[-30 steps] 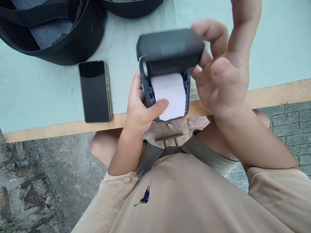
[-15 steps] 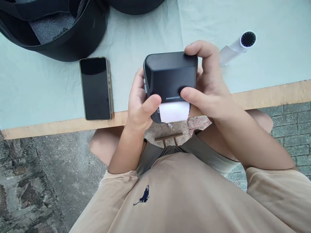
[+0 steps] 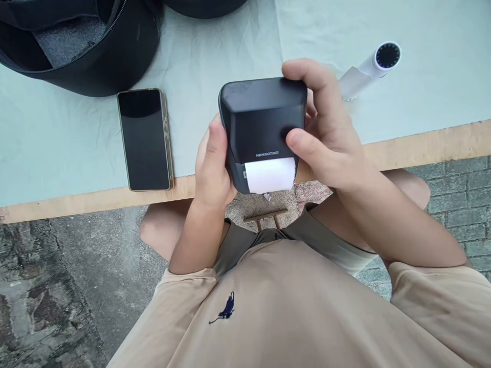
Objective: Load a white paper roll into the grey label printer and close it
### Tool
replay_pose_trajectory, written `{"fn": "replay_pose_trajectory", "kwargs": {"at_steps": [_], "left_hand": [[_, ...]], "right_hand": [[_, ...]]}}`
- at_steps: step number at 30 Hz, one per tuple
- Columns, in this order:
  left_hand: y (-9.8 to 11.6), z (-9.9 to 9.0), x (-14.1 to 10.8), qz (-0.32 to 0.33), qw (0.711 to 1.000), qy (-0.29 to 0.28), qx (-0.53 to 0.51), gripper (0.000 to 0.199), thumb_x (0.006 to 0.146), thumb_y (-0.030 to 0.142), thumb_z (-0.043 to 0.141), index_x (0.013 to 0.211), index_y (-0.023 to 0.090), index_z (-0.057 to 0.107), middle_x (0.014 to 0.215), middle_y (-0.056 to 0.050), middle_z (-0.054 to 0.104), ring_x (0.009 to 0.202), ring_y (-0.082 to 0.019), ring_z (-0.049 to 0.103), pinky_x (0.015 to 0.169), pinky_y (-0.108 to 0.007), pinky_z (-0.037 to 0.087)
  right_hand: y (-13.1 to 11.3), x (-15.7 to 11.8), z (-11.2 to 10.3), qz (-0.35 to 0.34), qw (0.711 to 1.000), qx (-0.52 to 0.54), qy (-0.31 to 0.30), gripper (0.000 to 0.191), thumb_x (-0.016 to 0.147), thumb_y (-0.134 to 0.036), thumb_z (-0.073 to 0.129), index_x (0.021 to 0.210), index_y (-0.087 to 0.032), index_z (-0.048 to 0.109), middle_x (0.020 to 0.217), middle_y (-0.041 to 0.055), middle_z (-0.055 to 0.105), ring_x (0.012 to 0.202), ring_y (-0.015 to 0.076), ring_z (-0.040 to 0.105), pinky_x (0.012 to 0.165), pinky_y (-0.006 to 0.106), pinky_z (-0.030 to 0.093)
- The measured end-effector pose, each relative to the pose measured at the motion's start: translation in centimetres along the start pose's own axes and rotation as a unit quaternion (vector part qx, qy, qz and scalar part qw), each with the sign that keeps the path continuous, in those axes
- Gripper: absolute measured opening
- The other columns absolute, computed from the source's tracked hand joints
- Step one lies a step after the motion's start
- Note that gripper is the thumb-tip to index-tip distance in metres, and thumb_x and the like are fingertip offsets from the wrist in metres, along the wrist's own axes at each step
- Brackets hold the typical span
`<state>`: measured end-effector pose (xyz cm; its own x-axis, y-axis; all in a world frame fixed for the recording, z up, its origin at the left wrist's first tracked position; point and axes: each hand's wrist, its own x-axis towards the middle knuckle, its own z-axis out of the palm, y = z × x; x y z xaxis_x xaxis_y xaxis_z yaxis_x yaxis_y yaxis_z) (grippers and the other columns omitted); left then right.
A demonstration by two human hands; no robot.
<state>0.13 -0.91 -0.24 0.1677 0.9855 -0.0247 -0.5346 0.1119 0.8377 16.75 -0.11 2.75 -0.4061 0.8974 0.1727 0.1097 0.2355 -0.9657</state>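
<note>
Both my hands hold a black label printer [image 3: 264, 120] marked NIIMBOT above the table's front edge. White label paper [image 3: 270, 175] sticks out of the slot on its near side. My left hand [image 3: 213, 163] supports the printer's left side, thumb pointing up along it and the other fingers hidden behind or below. My right hand [image 3: 326, 122] grips the right side, with the index finger on the far top corner and the thumb on the front face near the logo.
A smartphone [image 3: 144, 140] lies at the table edge on the left. Behind it stands an unzipped black round case [image 3: 115, 61] with grey foam, and another black case [image 3: 207, 6]. A white cylinder [image 3: 364, 74] with a dark round end lies at right. Pale cloth [image 3: 433, 76] covers the table.
My left thumb has moved off the printer's front, near the paper, up to its left side. The printer appears slightly further left in view, and my right hand keeps its hold.
</note>
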Motion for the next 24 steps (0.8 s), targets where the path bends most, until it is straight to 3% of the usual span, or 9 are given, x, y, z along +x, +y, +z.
{"fn": "replay_pose_trajectory", "kwargs": {"at_steps": [3, 7, 12, 16, 18, 21, 24], "left_hand": [[-0.1, -0.5, 0.1, 0.021, 1.000, 0.004, -0.006, 0.040, 0.090, 0.054, 0.040, 0.101, 0.025, 0.065, 0.105, 0.000, 0.069, 0.133, -0.024, 0.044, 0.111, -0.040, 0.039], [-0.1, -0.5, -0.2, 0.031, 0.999, 0.029, 0.001, 0.040, 0.093, 0.052, 0.036, 0.101, 0.023, 0.063, 0.102, -0.001, 0.069, 0.134, -0.023, 0.043, 0.114, -0.041, 0.035], [-0.3, -0.9, 0.2, 0.016, 1.000, 0.023, 0.014, 0.037, 0.087, 0.056, 0.047, 0.098, 0.024, 0.062, 0.103, -0.001, 0.069, 0.143, -0.024, 0.028, 0.117, -0.041, 0.032], [-0.7, -1.5, 0.8, 0.021, 1.000, 0.007, 0.000, 0.039, 0.078, 0.062, 0.058, 0.097, 0.029, 0.064, 0.108, 0.005, 0.070, 0.142, -0.026, 0.030, 0.119, -0.041, 0.029], [-0.5, -1.2, 0.7, 0.022, 1.000, -0.001, -0.009, 0.041, 0.076, 0.061, 0.060, 0.099, 0.028, 0.064, 0.113, 0.004, 0.068, 0.141, -0.029, 0.031, 0.119, -0.044, 0.030], [0.3, -0.1, 0.2, -0.025, 0.999, 0.018, -0.011, 0.046, 0.091, 0.055, 0.035, 0.108, 0.022, 0.062, 0.121, -0.002, 0.064, 0.146, -0.026, 0.022, 0.118, -0.049, 0.029], [0.7, 0.4, -0.1, -0.001, 1.000, -0.012, -0.012, 0.041, 0.090, 0.053, 0.041, 0.105, 0.022, 0.063, 0.116, -0.004, 0.066, 0.146, -0.026, 0.022, 0.117, -0.045, 0.032]], "right_hand": [[0.2, 0.1, -0.1, -0.025, 0.999, -0.029, 0.033, 0.053, 0.087, -0.048, 0.048, 0.135, -0.030, 0.037, 0.144, 0.0001, 0.037, 0.133, 0.0182, 0.041, 0.108, 0.033, 0.045], [0.5, 0.1, -0.3, -0.048, 0.998, -0.047, 0.010, 0.058, 0.086, -0.051, 0.047, 0.140, -0.035, 0.031, 0.149, -0.0036, 0.033, 0.140, 0.0169, 0.033, 0.116, 0.037, 0.037], [0.5, 0.1, -0.4, -0.056, 0.997, -0.042, -0.009, 0.065, 0.085, -0.050, 0.051, 0.143, -0.031, 0.028, 0.153, -0.0004, 0.027, 0.144, 0.0183, 0.027, 0.120, 0.039, 0.029], [0.2, 0.1, -0.8, -0.050, 0.997, -0.050, -0.024, 0.077, 0.078, -0.047, 0.062, 0.144, -0.033, 0.025, 0.155, -0.0025, 0.022, 0.147, 0.0193, 0.020, 0.123, 0.040, 0.023], [0.0, 0.1, -1.1, -0.045, 0.997, -0.055, -0.025, 0.080, 0.075, -0.043, 0.067, 0.143, -0.033, 0.026, 0.154, -0.0023, 0.025, 0.146, 0.0197, 0.024, 0.121, 0.040, 0.029], [-0.6, 0.1, -1.5, -0.031, 0.996, -0.086, -0.011, 0.076, 0.074, -0.042, 0.069, 0.139, -0.030, 0.034, 0.148, -0.0004, 0.037, 0.139, 0.0212, 0.037, 0.112, 0.035, 0.043], [-1.7, 0.3, -1.5, -0.036, 0.986, -0.154, 0.059, 0.068, 0.074, -0.046, 0.067, 0.132, -0.020, 0.044, 0.137, 0.0019, 0.046, 0.125, 0.0215, 0.049, 0.096, 0.030, 0.052]]}}
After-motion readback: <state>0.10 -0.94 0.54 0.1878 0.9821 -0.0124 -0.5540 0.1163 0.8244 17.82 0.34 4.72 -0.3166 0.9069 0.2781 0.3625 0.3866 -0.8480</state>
